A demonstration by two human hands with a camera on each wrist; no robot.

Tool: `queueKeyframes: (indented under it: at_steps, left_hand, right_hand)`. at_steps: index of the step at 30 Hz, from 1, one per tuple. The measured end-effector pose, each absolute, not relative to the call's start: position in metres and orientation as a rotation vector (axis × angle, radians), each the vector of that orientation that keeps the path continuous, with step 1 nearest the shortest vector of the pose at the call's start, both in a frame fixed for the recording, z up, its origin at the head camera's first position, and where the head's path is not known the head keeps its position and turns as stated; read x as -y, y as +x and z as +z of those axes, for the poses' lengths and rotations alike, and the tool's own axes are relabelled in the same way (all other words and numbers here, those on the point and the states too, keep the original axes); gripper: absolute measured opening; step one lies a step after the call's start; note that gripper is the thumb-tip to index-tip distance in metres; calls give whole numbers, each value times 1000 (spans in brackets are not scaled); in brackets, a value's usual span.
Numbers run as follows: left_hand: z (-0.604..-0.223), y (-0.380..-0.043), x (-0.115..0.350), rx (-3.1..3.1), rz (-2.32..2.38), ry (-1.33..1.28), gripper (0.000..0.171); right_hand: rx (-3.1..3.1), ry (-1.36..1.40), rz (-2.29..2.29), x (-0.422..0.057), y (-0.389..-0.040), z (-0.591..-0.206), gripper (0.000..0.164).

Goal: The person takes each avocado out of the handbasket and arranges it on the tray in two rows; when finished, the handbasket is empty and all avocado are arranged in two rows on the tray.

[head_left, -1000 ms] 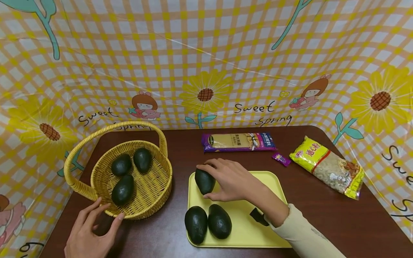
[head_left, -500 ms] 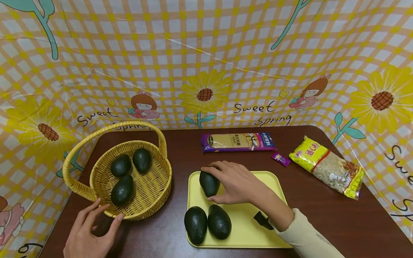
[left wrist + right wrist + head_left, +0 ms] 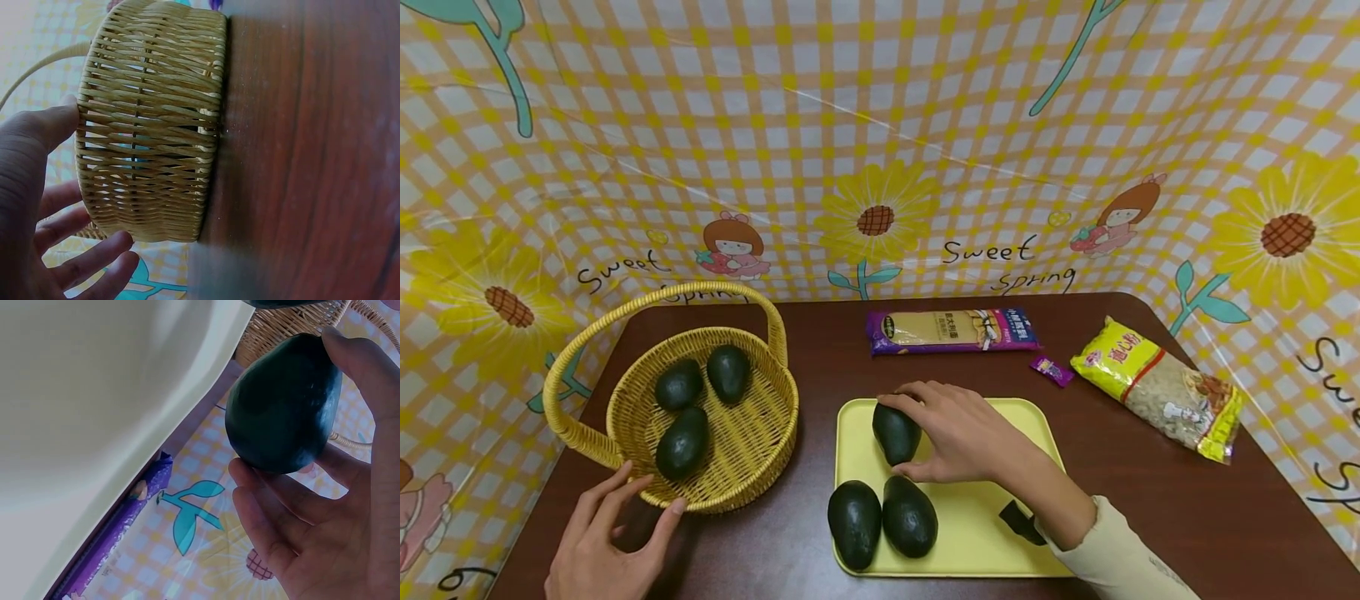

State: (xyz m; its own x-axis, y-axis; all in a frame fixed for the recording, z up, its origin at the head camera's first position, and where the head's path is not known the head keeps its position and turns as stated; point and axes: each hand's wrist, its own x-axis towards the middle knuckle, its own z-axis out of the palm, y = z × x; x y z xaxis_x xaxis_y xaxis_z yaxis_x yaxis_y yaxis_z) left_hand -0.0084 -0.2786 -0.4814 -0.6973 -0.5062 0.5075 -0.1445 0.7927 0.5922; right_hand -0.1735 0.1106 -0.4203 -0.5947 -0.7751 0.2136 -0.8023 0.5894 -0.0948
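1. The right hand (image 3: 955,435) grasps a dark green, pear-shaped avocado (image 3: 897,435) between thumb and fingers, at about eleven o'clock over the pale yellow, rounded rectangular tray (image 3: 973,537). The head view looks down too steeply to settle whether the fruit clears the tray's surface.
2. Two more dark green, glossy avocados (image 3: 854,525) lie side by side at the tray's eight o'clock.
3. The left hand (image 3: 606,537) is at seven o'clock of the round, yellow-tan woven basket (image 3: 745,454), its thumb touching the rim and its fingers loosely spread, gripping nothing.
4. Inside the basket, three dark green, oval avocados (image 3: 682,444) sit toward nine and twelve o'clock.
5. Beyond the tray, a long purple-and-tan plastic pasta packet (image 3: 951,332) lies at twelve o'clock.
6. A small, shiny purple sachet (image 3: 1052,371) lies near one o'clock, and a yellow-ended, clear plastic bag (image 3: 1161,390) at two.
7. All rest on the dark brown, wood-grained table (image 3: 760,554).
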Motion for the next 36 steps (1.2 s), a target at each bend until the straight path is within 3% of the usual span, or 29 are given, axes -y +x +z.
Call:
queueKeyframes:
  at_steps: [36]
  left_hand:
    - [-480, -8, 278, 2309, -676, 481, 46]
  right_hand:
    - [2744, 1229, 274, -147, -156, -434, 87]
